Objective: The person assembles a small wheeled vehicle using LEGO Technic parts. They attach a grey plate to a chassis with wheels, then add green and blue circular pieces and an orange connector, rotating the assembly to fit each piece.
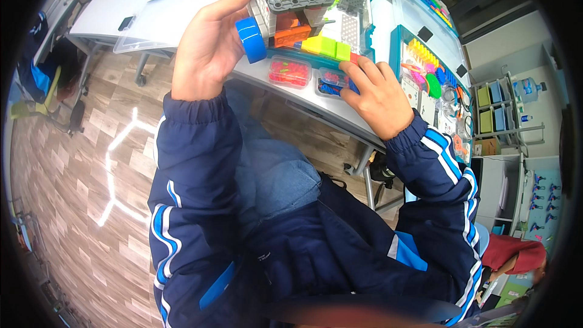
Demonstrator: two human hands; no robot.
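A: Status on the hands?

B: Left hand, upper centre of frame, closed round the side of a block model. Thumb lies on a blue wheel at the model's lower left corner. The model is held up at the table edge, tilted.

A: What's the model made of?

B: Dark grey perforated plate on top, white side wall, orange parts below, a row of lime-green blocks along the lower right.

A: Right hand?

B: Right hand, centre right, fingers curled down onto a small clear tray of blue and red bits. Fingertips are in or on the tray; can't tell whether they pinch a piece. Index finger reaches up near the green blocks.

A: Anything crowding it?

B: Yes. A second clear tray with red parts sits just left of the first, right under the model. Behind the model there are more grey plates and mixed coloured blocks. To the right, a teal-rimmed sorting box with yellow, pink, green and blue pieces, close to the right hand. Another bin of parts runs along the upper right.

A: Below the table?

B: Person's lap: jeans, navy jacket with blue and white stripes. Wood-pattern floor on the left, with a bright reflection. Table legs show in the upper left and centre right.

A: Background?

B: Shelf with green bins and a water bottle, far right. Another person in red sits at the lower right edge.
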